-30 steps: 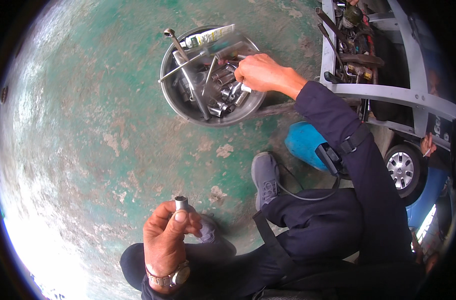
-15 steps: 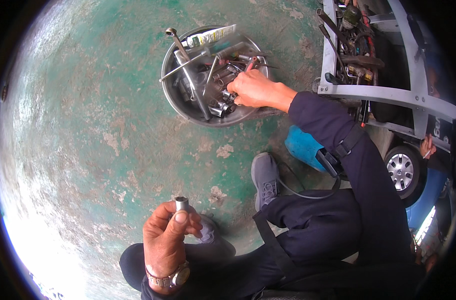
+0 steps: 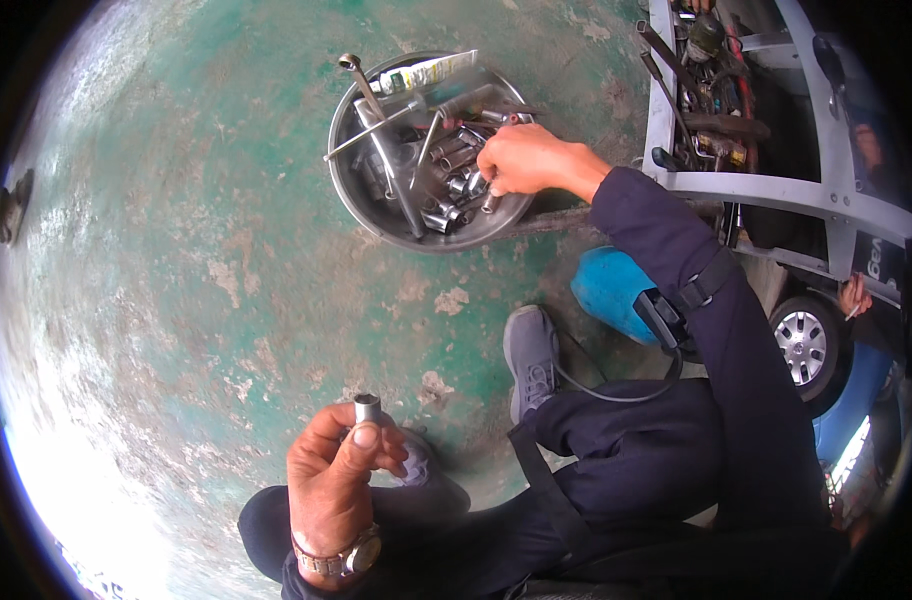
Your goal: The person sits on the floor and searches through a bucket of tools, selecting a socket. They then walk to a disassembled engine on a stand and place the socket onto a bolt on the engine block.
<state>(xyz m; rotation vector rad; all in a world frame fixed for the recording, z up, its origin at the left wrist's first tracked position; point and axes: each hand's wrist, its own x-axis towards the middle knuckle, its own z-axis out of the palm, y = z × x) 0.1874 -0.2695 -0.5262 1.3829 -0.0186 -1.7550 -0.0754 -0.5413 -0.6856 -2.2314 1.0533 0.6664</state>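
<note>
We see 1 round-faced, metal-banded wristwatch, 1 dark navy fabric sleeve, 1 black buckled arm strap, dark fabric trousers, 1 grey lace-up shoe.

Beneath us spreads a worn floor, painted green and rubbed through to grey and pale brown in many patches. At the lower left, a strong white glare washes out the surface, while the middle looks a deeper green. At the upper right we see a pale grey metal frame, crowded with dark tools and metal parts. Below it is a car wheel with a black tyre and silver cover, beside blue bodywork. At the far left edge we find a small dark object, too blurred to identify
</note>
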